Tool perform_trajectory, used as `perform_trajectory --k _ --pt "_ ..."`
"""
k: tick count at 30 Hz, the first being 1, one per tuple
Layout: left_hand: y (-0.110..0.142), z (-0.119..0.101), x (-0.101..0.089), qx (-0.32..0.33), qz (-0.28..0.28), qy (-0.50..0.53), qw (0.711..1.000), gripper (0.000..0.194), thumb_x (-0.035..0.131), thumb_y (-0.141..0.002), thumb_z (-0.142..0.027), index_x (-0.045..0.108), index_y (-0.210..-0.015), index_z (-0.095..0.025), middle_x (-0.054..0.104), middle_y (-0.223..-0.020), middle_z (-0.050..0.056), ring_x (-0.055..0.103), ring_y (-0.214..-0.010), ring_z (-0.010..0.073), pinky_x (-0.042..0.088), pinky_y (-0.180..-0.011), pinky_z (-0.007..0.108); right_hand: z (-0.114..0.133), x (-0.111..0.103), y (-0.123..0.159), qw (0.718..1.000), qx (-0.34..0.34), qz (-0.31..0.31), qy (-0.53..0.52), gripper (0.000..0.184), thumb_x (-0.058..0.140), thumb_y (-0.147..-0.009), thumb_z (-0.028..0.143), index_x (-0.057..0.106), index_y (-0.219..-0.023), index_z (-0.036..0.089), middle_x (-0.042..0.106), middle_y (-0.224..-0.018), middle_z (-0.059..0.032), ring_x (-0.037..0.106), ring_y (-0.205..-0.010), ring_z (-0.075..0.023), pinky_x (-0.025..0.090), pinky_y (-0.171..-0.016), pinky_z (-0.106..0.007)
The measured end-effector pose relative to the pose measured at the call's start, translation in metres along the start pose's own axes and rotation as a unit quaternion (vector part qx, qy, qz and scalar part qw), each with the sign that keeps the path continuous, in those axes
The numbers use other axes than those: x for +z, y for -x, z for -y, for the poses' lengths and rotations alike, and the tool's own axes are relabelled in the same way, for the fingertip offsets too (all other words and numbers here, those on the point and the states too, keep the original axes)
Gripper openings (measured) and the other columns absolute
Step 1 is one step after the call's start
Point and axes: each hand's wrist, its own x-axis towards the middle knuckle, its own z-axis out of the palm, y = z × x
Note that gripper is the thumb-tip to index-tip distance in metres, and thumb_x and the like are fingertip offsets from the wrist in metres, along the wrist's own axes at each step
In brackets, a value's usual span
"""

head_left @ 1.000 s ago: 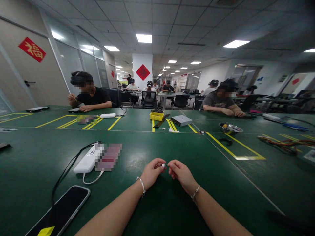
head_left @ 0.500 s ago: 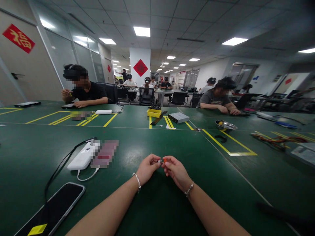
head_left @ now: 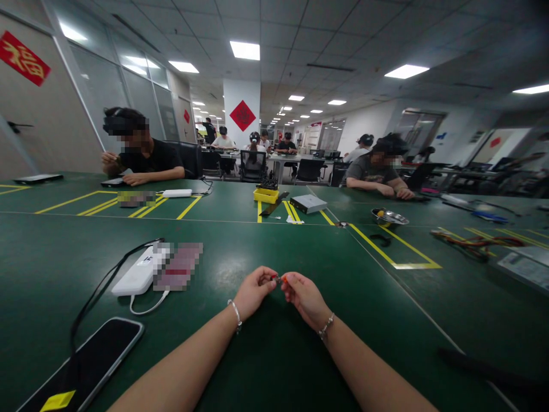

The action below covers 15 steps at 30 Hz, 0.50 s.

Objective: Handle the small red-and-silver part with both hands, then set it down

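Note:
Above the green table (head_left: 240,366), my hands meet fingertip to fingertip in the middle of the head view. My left hand (head_left: 252,293) pinches a tiny red piece (head_left: 273,277) between thumb and forefinger. Between the two hands shows a small dark, partly shiny bit, too small to name. Closed in a pinch too, my right hand (head_left: 307,298) grips a tiny orange piece (head_left: 284,278). Whether the red and orange pieces are joined I cannot tell, as the fingers cover most of them.
To the left lie a white power bank (head_left: 139,272) with cables and a phone (head_left: 92,363). Farther back stand a yellow bin (head_left: 266,196), a grey box (head_left: 307,203) and a metal bowl (head_left: 397,218). Bundled wires (head_left: 467,243) lie at right. Two people sit across the table.
The view has turned slightly right, so the scene sits a little farther left. Both hands keep their pinch, with more red now showing at the left fingertips.

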Motion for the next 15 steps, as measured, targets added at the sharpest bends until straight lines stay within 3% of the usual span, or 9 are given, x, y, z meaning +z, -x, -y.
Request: perform_trajectory --k 5,15 --pt "0.0002 -0.0004 0.0008 0.005 0.003 -0.015 1.0 0.016 0.05 -0.072 -0.025 0.054 -0.083 -0.014 0.057 -0.069 0.0 0.052 -0.067 0.0105 0.041 -0.066 0.024 -0.0003 -0.0002 -0.0008 1.0 -0.005 -0.011 -0.003 0.025 0.064 -0.06 0.033 0.058 -0.077 0.016 0.056 -0.068 0.0001 0.045 -0.054 -0.0075 0.036 -0.054 -0.024" --pt "0.0021 -0.0029 0.0044 -0.003 -0.013 -0.045 0.999 0.018 0.058 -0.066 -0.024 0.055 -0.081 -0.013 0.058 -0.07 0.001 0.052 -0.064 0.0101 0.041 -0.061 0.023 -0.004 0.0012 -0.0017 0.997 -0.026 -0.063 0.026 0.026 0.065 -0.059 0.031 0.058 -0.08 0.016 0.059 -0.074 -0.0018 0.052 -0.063 -0.0105 0.041 -0.059 -0.025"
